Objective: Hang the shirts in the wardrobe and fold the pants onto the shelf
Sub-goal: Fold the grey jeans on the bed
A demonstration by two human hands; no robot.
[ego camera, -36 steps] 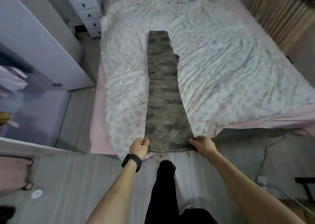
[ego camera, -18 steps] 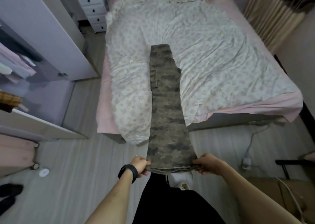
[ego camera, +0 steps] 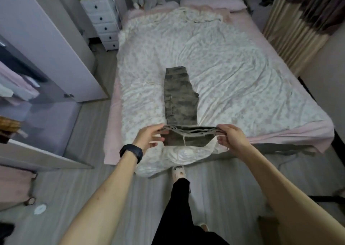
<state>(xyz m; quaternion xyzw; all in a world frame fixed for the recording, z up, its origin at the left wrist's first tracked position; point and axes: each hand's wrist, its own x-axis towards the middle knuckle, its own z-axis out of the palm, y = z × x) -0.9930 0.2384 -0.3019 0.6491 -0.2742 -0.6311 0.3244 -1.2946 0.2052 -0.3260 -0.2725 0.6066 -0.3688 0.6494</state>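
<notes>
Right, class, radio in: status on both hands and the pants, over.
Left hand and right hand each pinch the camouflage pants at the near end, raised. Far end flat on the quilt. Nothing blocking the fold.

- Pants [ego camera: 180, 97]: olive and grey-brown camouflage blotches, with pale cream frayed threads at the hem.
- Quilt [ego camera: 233, 73]: white, scattered with a small, faded floral print.
- Bed sheet [ego camera: 291, 135] and pillow [ego camera: 212, 1]: pale pink.
- Chest of drawers [ego camera: 101, 19]: white with dark round knobs.
- Wardrobe door [ego camera: 46, 39]: pale lilac.
- Floor [ego camera: 56, 198]: grey wood-grain planks.
- Curtain [ego camera: 291, 32]: beige and cream vertical stripes under dark brown.
- Wristband [ego camera: 131, 152]: black.
- Trouser leg [ego camera: 180, 203]: black.
- Slipper [ego camera: 178, 172]: cream.
</notes>
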